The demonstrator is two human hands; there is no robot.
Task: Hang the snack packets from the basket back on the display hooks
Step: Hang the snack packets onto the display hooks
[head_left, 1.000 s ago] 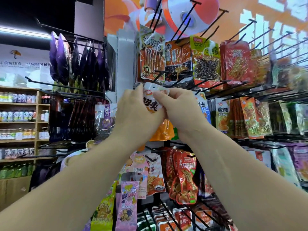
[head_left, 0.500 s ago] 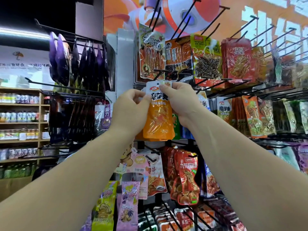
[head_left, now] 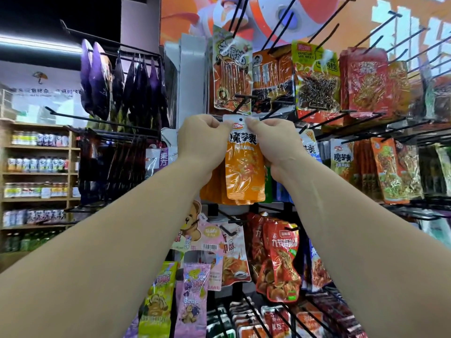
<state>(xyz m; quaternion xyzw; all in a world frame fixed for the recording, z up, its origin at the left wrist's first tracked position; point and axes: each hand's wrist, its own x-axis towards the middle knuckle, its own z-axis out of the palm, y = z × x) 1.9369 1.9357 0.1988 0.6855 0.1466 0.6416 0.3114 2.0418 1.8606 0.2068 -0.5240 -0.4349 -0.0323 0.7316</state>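
Observation:
I hold an orange snack packet (head_left: 244, 172) with a white header upright in front of the hook rack. My left hand (head_left: 200, 140) pinches the header's left corner. My right hand (head_left: 275, 142) pinches its right corner. The small hanging hole at the top of the header shows between my thumbs. A black display hook (head_left: 240, 103) juts out just above the packet. More orange packets of the same kind hang behind it. The basket is out of view.
Rows of black hooks carry red, orange and green snack packets (head_left: 314, 79) above and to the right. Pink and yellow candy bags (head_left: 192, 296) hang below. Purple bags (head_left: 97, 79) hang on the left rack. A wooden shelf of bottles (head_left: 36, 164) stands far left.
The packet went from crumpled between my hands to hanging flat and full length. My hands have spread to its top corners, exposing the header hole.

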